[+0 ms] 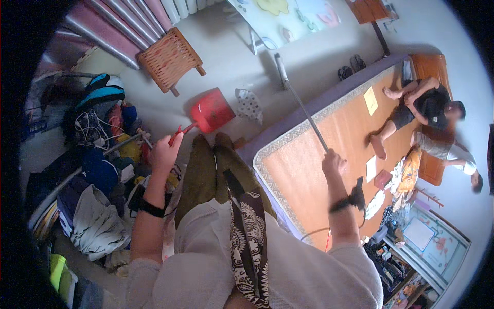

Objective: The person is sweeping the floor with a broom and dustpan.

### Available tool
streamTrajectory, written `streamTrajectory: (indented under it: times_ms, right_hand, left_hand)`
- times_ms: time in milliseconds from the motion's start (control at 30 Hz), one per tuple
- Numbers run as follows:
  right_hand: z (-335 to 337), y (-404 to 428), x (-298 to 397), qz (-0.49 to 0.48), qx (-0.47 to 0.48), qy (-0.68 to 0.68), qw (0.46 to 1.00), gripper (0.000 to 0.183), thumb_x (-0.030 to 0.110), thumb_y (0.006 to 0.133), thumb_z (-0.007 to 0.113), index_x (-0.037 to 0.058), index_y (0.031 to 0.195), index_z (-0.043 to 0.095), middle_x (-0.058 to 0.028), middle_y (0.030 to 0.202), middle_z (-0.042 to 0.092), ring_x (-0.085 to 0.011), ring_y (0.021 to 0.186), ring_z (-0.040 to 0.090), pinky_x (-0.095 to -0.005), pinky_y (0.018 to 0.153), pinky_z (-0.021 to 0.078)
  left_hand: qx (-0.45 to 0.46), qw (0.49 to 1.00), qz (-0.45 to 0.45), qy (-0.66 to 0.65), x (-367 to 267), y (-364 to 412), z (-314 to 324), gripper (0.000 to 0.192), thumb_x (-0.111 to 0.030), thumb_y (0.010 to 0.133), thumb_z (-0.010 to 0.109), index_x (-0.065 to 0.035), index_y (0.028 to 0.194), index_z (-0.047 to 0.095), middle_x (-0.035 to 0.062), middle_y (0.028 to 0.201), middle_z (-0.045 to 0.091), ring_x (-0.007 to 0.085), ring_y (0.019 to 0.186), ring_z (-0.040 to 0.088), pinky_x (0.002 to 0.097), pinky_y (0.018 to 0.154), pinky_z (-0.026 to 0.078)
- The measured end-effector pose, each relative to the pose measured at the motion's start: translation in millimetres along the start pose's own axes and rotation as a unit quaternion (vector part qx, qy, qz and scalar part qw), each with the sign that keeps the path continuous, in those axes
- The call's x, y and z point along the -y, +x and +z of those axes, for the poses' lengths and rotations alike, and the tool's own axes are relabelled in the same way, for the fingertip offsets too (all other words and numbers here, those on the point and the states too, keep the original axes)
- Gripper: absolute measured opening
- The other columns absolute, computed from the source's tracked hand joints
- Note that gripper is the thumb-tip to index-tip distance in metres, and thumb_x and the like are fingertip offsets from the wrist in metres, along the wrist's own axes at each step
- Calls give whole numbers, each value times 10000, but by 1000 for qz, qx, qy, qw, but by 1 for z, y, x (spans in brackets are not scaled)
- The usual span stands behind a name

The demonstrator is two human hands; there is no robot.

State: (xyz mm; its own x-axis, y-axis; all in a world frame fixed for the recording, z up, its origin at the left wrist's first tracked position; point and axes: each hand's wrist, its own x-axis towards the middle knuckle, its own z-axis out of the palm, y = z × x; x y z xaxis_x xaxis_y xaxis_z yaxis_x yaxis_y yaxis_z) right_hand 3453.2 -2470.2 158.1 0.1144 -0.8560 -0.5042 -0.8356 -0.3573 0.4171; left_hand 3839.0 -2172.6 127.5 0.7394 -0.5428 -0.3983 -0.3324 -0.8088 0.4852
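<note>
My left hand (165, 152) is closed around the handle of a red plastic dustpan (214, 110), whose pan sits low over the floor beyond my feet. My right hand (334, 162) grips a long metal pole (308, 117). At the pole's far end is a narrow pale head (281, 66) near the floor; whether it is a broom, a mop or a squeegee cannot be told. The pole crosses in front of the bed's edge. A pale spotted cloth (249, 105) lies on the floor just right of the dustpan.
A bed with a tan mat (293, 174) fills the right side; two people are at its far end. Clothes and bags (100, 166) crowd the left around a metal rail. Ahead stand a woven stool (171, 58) and a patterned table (293, 19). Dark shoes (351, 67) sit beyond the bed.
</note>
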Motion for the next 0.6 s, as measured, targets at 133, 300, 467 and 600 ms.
streamTrajectory:
  times_ms: [133,300,467,600]
  right_hand:
    - [54,62,28,-133,51,156,977,392,187,718,474,66,1091,466,-166,865,588,-314,828,561,-387,710,423]
    - [54,50,102,-141,183,365,902,342,114,616,548,8,938,503,-78,634,543,-167,560,512,-323,494,421]
    - [37,-20,122,-176,253,356,882,515,98,603,526,31,1110,466,-130,686,564,-211,627,561,-308,587,438]
    - [27,-71,118,-225,207,357,883,586,67,605,508,39,1182,408,-149,845,582,-219,805,556,-289,730,407]
  left_hand:
    - [-21,1000,-9,18,-4,11,0,487,-467,755,475,-6,602,499,206,606,513,383,604,504,447,528,368]
    - [-17,998,3,64,-18,10,-6,472,-462,754,473,-17,604,509,193,627,527,377,629,517,439,543,388]
    - [-34,999,-20,35,-14,9,-3,456,-444,752,481,-14,606,515,191,637,529,374,631,514,440,546,384]
    - [-23,999,-31,29,-15,11,-5,456,-440,749,486,-4,620,522,195,641,528,378,635,512,442,550,383]
